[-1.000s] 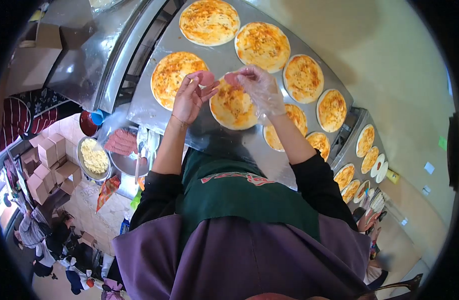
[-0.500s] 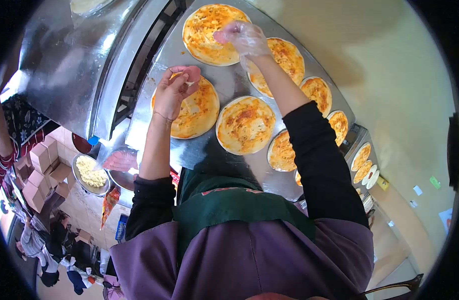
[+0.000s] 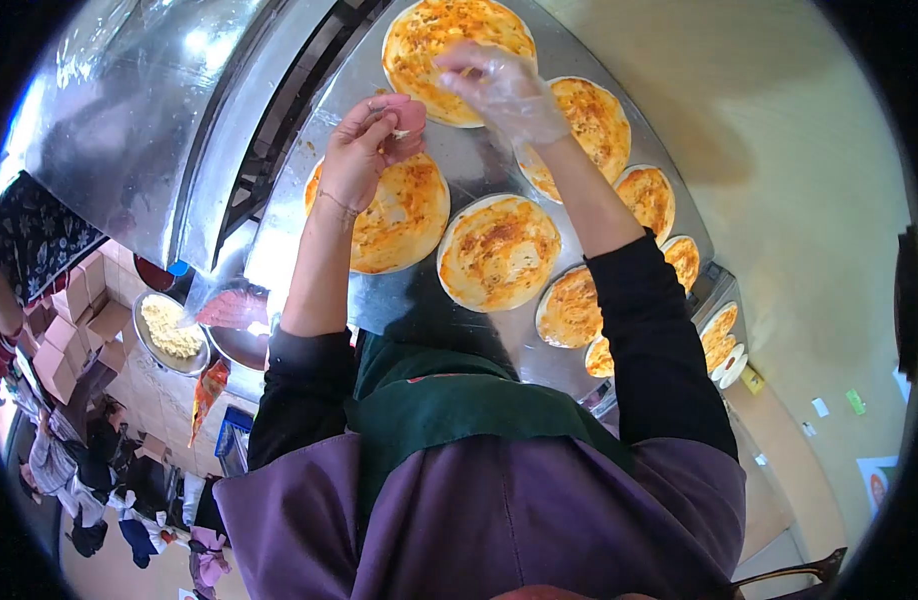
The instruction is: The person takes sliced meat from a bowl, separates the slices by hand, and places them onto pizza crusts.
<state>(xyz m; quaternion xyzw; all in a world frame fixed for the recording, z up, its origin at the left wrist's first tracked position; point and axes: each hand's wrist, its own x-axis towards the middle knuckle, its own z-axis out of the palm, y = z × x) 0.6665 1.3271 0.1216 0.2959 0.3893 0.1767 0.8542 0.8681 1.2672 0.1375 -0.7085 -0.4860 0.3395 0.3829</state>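
My left hand (image 3: 357, 150) is bare and pinches a small stack of round pink ham slices (image 3: 409, 117). It hovers over the near-left sauce-covered pizza base (image 3: 404, 215). My right hand (image 3: 504, 90), in a clear plastic glove, is above the far pizza base (image 3: 444, 30) with its fingers drawn together. Whether a slice is between those fingertips, I cannot make out. Another sauced base (image 3: 499, 252) lies nearer my apron, and one more (image 3: 589, 125) is partly behind my right wrist.
More sauced bases (image 3: 569, 305) run along the metal table (image 3: 379, 305) to the right. At lower left stand a bowl of grated cheese (image 3: 174, 325) and a container of pink slices (image 3: 234, 310). A steel machine (image 3: 129, 130) borders the table's left side. Other people (image 3: 79, 470) are in the background.
A pink slice showed at my right fingertips earlier; now it is not clearly visible. My left hand has moved up and right with its slices, and the view has shifted slightly.
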